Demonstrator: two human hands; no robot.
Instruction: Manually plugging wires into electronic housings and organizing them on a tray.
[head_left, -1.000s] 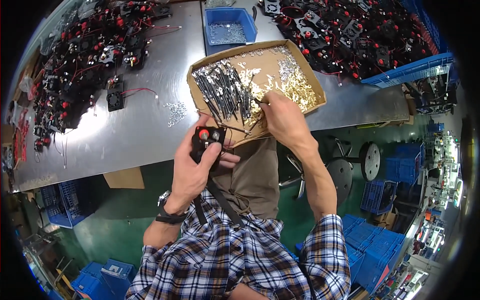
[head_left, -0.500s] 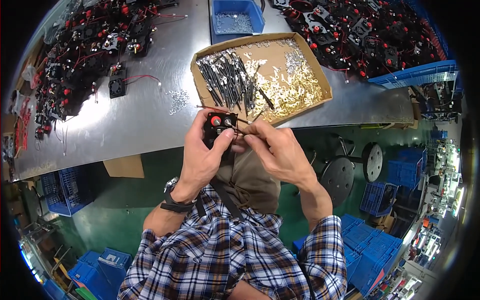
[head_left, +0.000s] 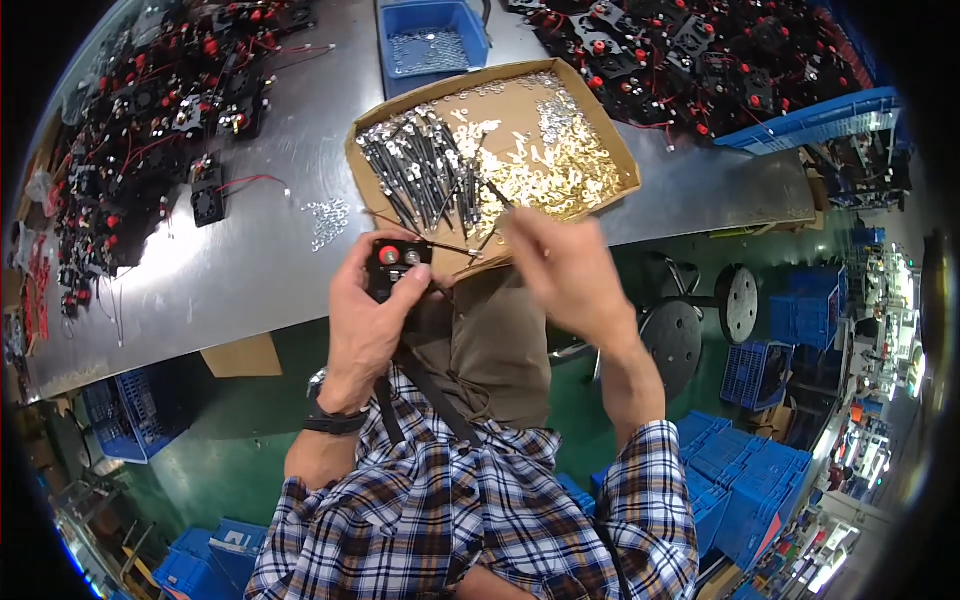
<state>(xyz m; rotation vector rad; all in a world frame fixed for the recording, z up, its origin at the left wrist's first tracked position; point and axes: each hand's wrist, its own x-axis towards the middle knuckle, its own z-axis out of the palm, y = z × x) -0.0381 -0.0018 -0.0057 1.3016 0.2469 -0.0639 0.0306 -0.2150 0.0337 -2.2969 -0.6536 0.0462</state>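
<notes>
My left hand (head_left: 365, 318) is closed around a small black module (head_left: 378, 280) that carries a red terminal post and a bare metal one. From the module a short black lead (head_left: 452, 248) sticks out to the right, with a metal end. My right hand (head_left: 575, 275), smeared by motion, hovers apart from the module at the front right of a shallow cardboard tray (head_left: 505, 103). Its fingertips are blurred, so whether they hold anything is unclear. Inside the tray lie black leads with metal ends (head_left: 425, 170) and a heap of loose gold ring terminals (head_left: 565, 175).
A blue bin (head_left: 432, 72) of small metal parts stands behind the tray. Silver hardware (head_left: 328, 222) is scattered on the metal table (head_left: 255, 270). Piles of black modules with red wires (head_left: 150, 125) lie at the left and far right. Round stools (head_left: 672, 345) and blue crates (head_left: 755, 485) stand below.
My right hand has pulled away from the module, up and to the right, and is now blurred. The left hand still grips the module. The view has shifted slightly.
</notes>
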